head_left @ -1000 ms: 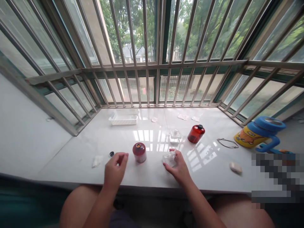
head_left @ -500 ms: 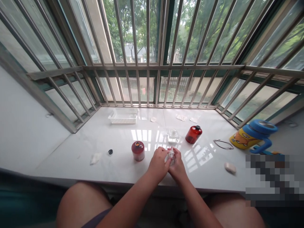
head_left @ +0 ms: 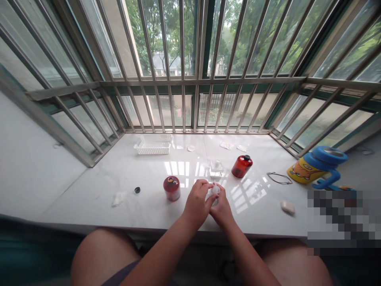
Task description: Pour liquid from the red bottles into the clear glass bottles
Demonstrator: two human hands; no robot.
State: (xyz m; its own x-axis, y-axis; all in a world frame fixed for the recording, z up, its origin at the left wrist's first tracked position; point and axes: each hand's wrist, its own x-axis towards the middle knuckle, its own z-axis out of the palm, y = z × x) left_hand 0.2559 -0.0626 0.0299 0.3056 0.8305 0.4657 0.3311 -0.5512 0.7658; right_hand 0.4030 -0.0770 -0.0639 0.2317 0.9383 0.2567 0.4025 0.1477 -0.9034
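The fingers of the left hand (head_left: 197, 202) and right hand (head_left: 222, 210) grip a small clear container (head_left: 216, 190) near the front of the desk (head_left: 256, 220). From it, an uncapped red bottle (head_left: 172, 190) stands at 9 o'clock, a black cap (head_left: 137, 190) farther out likewise, and a capped red bottle (head_left: 242, 167) at 2 o'clock.

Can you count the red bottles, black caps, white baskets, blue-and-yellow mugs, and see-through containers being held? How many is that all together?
Red bottles: 2
Black caps, one loose, one on a bottle: 2
White basket: 1
Blue-and-yellow mug: 1
Clear container held between left hand and right hand: 1
Total: 7
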